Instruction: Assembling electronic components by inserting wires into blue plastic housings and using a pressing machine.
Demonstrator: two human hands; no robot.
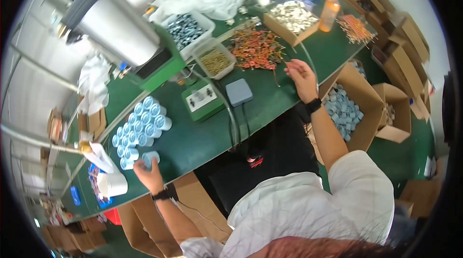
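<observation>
My left hand (149, 177) is at the near edge of the green table, its fingers closed round a light blue plastic cup (151, 157). Just beyond it stand several similar blue cups (144, 122) in close rows, round faces up. Over to the right, my right hand (303, 80) is raised at the edge of a tangled pile of orange wire pieces (256, 48). Thumb and fingers come together there on what looks like an orange-red wire piece (288, 64), partly hidden by the fingertips. A black band circles each wrist.
A green press machine (198, 98) stands mid-table, with a small grey box (239, 92) beside it. Behind are tubs of brass-coloured pins (215, 61) and dark metal parts (185, 32). A box of white parts (292, 15) and an orange bottle (330, 13) sit far right. A carton of blue parts (343, 113) stands below.
</observation>
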